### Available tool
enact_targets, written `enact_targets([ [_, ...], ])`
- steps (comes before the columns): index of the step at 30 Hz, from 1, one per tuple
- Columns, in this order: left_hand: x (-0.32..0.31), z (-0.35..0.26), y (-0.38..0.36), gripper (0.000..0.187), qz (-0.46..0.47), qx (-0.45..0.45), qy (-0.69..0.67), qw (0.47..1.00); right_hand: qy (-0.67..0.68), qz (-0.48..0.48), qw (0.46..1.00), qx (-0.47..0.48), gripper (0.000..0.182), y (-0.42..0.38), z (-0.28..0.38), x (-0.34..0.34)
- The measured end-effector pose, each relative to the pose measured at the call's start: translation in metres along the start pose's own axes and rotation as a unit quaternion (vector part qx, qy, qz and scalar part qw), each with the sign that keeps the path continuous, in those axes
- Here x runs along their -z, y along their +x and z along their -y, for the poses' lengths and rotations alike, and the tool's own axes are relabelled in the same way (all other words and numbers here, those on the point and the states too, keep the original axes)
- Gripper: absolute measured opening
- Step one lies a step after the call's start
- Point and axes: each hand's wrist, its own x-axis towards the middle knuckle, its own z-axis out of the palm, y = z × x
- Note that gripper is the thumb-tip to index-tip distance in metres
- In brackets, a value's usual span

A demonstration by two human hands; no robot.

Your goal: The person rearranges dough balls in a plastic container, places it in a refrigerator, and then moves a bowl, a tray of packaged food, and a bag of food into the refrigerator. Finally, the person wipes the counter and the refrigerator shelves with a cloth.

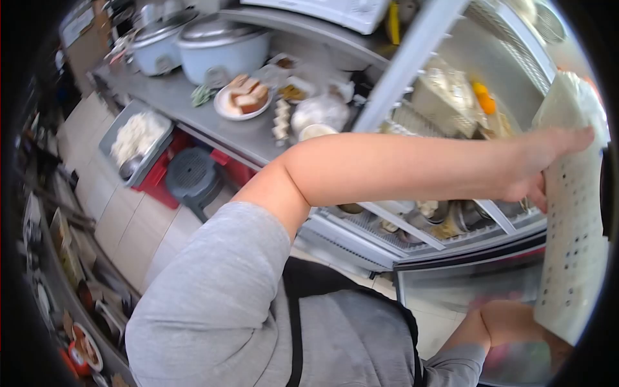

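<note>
A white plastic basket (570, 213) with rows of holes stands on end at the right edge of the view. My left hand (548, 155), its arm stretched across the view, grips the upper part of its near side with the thumb over the wall. Lower down, my right hand (560, 348) is at the basket's bottom end, its fingers mostly hidden behind it. Whitish plastic (567, 97) shows at the basket's top; its contents I cannot make out. Behind my left forearm is an open fridge (412, 71) with wire shelves, holding another white basket (445, 100) and an orange-capped bottle (483, 97).
The fridge's glass door (464, 277) stands open below the basket. A steel counter (193, 109) carries rice cookers (222, 51), a plate of bread (244, 97) and bags. Below are a grey tub (138, 138) of white food and a dark stool (192, 174).
</note>
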Motion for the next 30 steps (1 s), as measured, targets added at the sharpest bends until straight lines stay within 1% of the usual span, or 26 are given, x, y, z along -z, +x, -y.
enact_targets([
  [1,-0.001,-0.007,-0.023,0.072,-0.016,-0.006,0.003,1.0,0.011,0.016,1.0,0.014,0.036,0.002,0.013,0.005],
  [3,-0.003,-0.025,-0.071,0.07,-0.095,0.041,-0.023,0.994,0.038,0.047,0.997,0.043,0.036,0.005,0.037,0.008],
  [4,0.002,-0.035,-0.093,0.067,-0.09,0.057,-0.039,0.993,0.061,0.068,0.994,0.065,0.036,0.007,0.049,0.005],
  [5,0.0,-0.047,-0.115,0.067,-0.1,0.055,-0.035,0.993,0.092,0.082,0.989,0.085,0.037,0.016,0.074,-0.009],
  [6,-0.003,-0.058,-0.137,0.062,-0.193,0.057,-0.049,0.978,0.115,0.023,0.99,0.074,0.039,0.015,0.106,-0.031],
  [7,-0.006,-0.068,-0.161,0.057,-0.285,0.059,-0.064,0.955,0.183,0.066,0.977,0.083,0.032,0.027,0.132,-0.045],
  [8,-0.004,-0.08,-0.187,0.052,-0.302,0.048,-0.035,0.951,0.226,0.001,0.968,0.106,0.031,0.028,0.159,-0.072],
  [9,0.004,-0.092,-0.214,0.048,-0.317,0.039,-0.004,0.948,0.247,0.067,0.966,0.034,0.029,0.035,0.201,-0.077],
  [10,0.018,-0.101,-0.238,0.047,-0.306,0.013,-0.014,0.952,0.307,0.16,0.938,0.026,0.027,0.044,0.223,-0.082],
  [11,0.029,-0.107,-0.263,0.046,-0.293,-0.014,-0.024,0.956,0.323,0.185,0.928,0.0,0.027,0.049,0.256,-0.09],
  [12,0.026,-0.116,-0.287,0.046,-0.329,-0.034,-0.02,0.944,0.355,0.156,0.92,-0.054,0.02,0.045,0.29,-0.1],
  [13,0.023,-0.125,-0.31,0.046,-0.364,-0.054,-0.015,0.93,0.362,0.154,0.915,-0.086,0.014,0.033,0.317,-0.104],
  [14,0.033,-0.129,-0.338,0.046,-0.379,-0.074,-0.015,0.922,0.394,0.18,0.897,-0.091,0.016,0.042,0.347,-0.109],
  [15,0.044,-0.131,-0.365,0.046,-0.394,-0.093,-0.015,0.914,0.411,0.186,0.888,-0.084,0.019,0.046,0.371,-0.114],
  [16,0.046,-0.136,-0.386,0.047,-0.433,-0.099,0.003,0.896,0.441,0.219,0.864,-0.102,0.021,0.048,0.393,-0.116],
  [17,0.047,-0.139,-0.405,0.047,-0.472,-0.104,0.021,0.875,0.464,0.2,0.855,-0.117,0.02,0.039,0.416,-0.122],
  [19,0.061,-0.14,-0.444,0.048,-0.498,-0.099,0.012,0.861,0.535,0.208,0.81,-0.124,0.019,0.025,0.449,-0.131],
  [20,0.065,-0.139,-0.459,0.05,-0.533,-0.091,0.023,0.841,0.564,0.206,0.788,-0.137,0.018,0.017,0.467,-0.135],
  [21,0.071,-0.137,-0.475,0.05,-0.537,-0.085,0.022,0.839,0.592,0.203,0.766,-0.148,0.018,0.009,0.484,-0.138],
  [23,0.088,-0.133,-0.503,0.054,-0.565,-0.091,-0.01,0.82,0.605,0.208,0.753,-0.154,0.017,-0.003,0.511,-0.145],
  [24,0.095,-0.131,-0.511,0.056,-0.572,-0.09,-0.003,0.815,0.618,0.212,0.741,-0.155,0.016,-0.01,0.523,-0.148],
  [27,0.132,-0.123,-0.538,0.056,-0.582,-0.088,-0.017,0.808,0.631,0.232,0.722,-0.166,0.014,-0.032,0.557,-0.162],
  [29,0.159,-0.123,-0.548,0.056,-0.588,-0.07,-0.009,0.806,0.635,0.248,0.711,-0.172,0.013,-0.051,0.578,-0.17],
  [30,0.175,-0.124,-0.549,0.057,-0.585,-0.058,0.005,0.809,0.648,0.256,0.7,-0.153,0.012,-0.063,0.589,-0.178],
])
